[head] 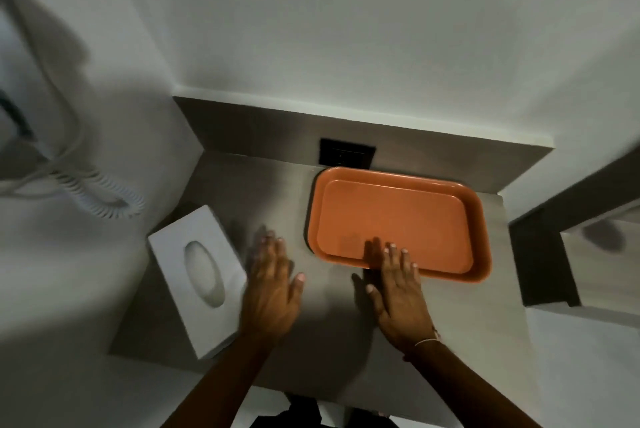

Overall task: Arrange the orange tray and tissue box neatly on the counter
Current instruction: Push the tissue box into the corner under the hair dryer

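An orange tray (398,219) lies flat on the grey counter (332,330), towards the back right, and it holds nothing. A white tissue box (197,275) with an oval opening lies at the counter's left edge, turned at an angle. My left hand (272,289) hovers flat and open just right of the tissue box, close to its side, slightly blurred. My right hand (398,289) is open too, its fingertips over the near rim of the tray. Neither hand holds anything.
A black wall socket (346,153) sits in the grey backsplash behind the tray. A white coiled cord (100,192) hangs on the wall at the left. A dark shelf edge (540,261) borders the counter on the right.
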